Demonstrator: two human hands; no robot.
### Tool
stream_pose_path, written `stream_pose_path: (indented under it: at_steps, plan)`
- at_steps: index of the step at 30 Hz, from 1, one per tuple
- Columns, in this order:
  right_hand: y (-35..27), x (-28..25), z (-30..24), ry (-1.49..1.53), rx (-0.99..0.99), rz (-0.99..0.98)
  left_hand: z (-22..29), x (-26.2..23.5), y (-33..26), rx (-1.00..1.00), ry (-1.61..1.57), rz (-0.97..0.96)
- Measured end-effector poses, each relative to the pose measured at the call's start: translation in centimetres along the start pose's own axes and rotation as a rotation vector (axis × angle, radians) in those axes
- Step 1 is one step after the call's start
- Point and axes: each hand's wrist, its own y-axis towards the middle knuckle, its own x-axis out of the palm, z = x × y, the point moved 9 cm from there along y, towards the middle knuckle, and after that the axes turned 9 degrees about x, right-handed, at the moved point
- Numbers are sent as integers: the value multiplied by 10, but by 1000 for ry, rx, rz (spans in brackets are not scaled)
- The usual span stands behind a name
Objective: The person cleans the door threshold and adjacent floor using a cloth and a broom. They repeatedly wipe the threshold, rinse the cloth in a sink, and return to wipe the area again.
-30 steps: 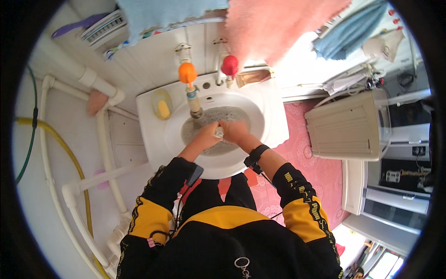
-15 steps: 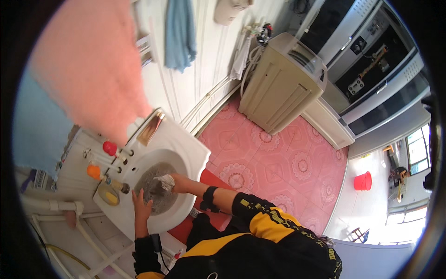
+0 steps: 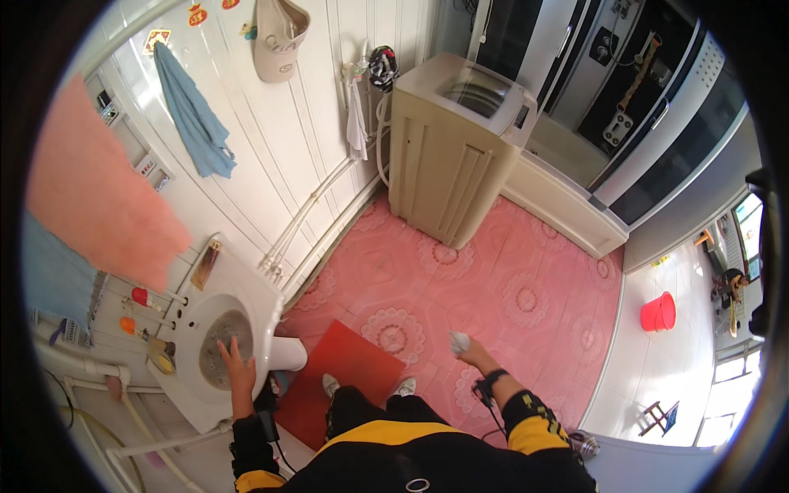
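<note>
My right hand is held out over the pink floor, closed around a small crumpled whitish cloth that pokes out past the fingers. My left hand reaches over the near side of the white washbasin, fingers spread, holding nothing. Below its fingertips, greyish water fills the bowl. Along the basin's left edge stand a red-topped tap and an orange-topped tap. A yellow bar of soap lies in a dish at the corner.
A red mat lies under my feet beside the basin. Ahead stands a beige washing machine, next to a glass shower cabin. A pink towel and a blue towel hang on the left wall. A red bucket is at the right.
My right hand has left the basin with the whitish cloth and swung right over the floor. The left hand stays by the basin with fingers spread. The view has turned rightward.
</note>
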Motion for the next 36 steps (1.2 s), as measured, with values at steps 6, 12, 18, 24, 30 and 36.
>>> stream_pose_path:
  at_steps: [6, 12, 18, 24, 30, 36]
  plan:
    - [-115, -75, 234, 259, 570, 159, 57, 63, -18, 28, 91, 30]
    - [-208, -115, 390, 477, 830, 247, 35, 180, -37, -154, 294, -231]
    - [-290, -122, 507, -366, 723, 83, 92, 280, -53, -411, 492, -484]
    - [-404, -145, 520, 716, 1175, 291, 273, 373, -32, -280, 355, -574]
    - [-454, -123, 563, 1294, 1295, 520, 459, 483, -39, -128, 204, -707]
    - [-435, -170, 734, 774, 711, 500, 613, 588, -154, -177, 121, -933]
